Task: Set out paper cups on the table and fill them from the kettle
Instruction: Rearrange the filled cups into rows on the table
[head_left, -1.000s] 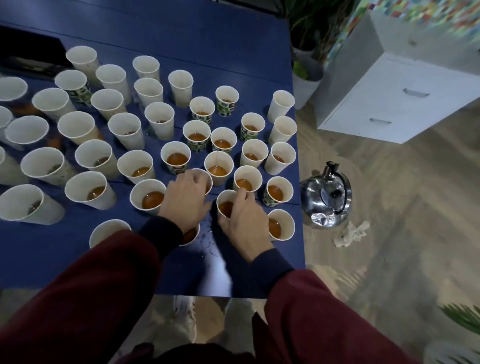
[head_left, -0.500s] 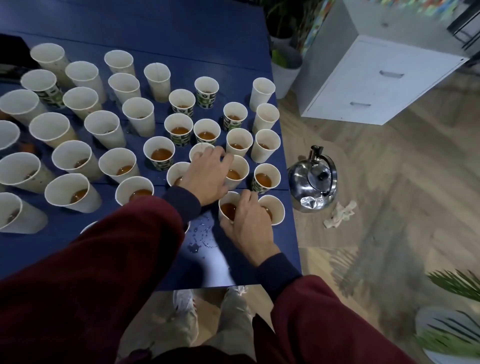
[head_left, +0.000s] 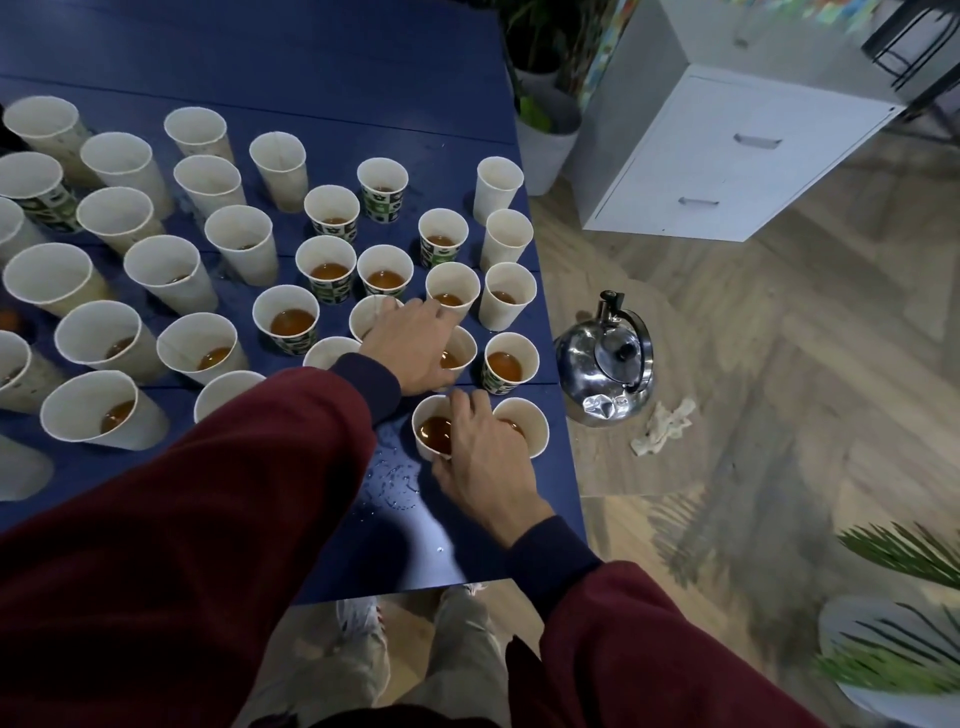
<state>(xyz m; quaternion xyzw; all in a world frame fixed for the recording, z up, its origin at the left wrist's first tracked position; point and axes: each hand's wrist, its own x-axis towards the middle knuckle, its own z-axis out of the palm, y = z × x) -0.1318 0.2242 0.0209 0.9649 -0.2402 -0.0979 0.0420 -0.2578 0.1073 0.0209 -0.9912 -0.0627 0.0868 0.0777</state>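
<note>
Several white and green-patterned paper cups (head_left: 285, 322) stand on the blue table (head_left: 332, 67); many hold brown tea. My right hand (head_left: 483, 457) grips a tea-filled cup (head_left: 431, 434) near the table's front right corner, thumb on its near side and fingers over the far rim. Just beyond it, my left hand (head_left: 410, 345) reaches out over the cups, its fingers fairly straight, touching the rim of one cup (head_left: 366, 317) and covering part of another (head_left: 462, 351). The steel kettle (head_left: 605, 364) stands below the table's right edge, lid on.
Water drops (head_left: 392, 480) lie on the table in front of my right hand. A crumpled tissue (head_left: 662, 426) lies beside the kettle. A white drawer cabinet (head_left: 727, 156) and a potted plant (head_left: 545, 130) stand at the back right.
My left hand has moved forward and to the right over the cups. My right hand stays at the same near cup. The view has shifted right.
</note>
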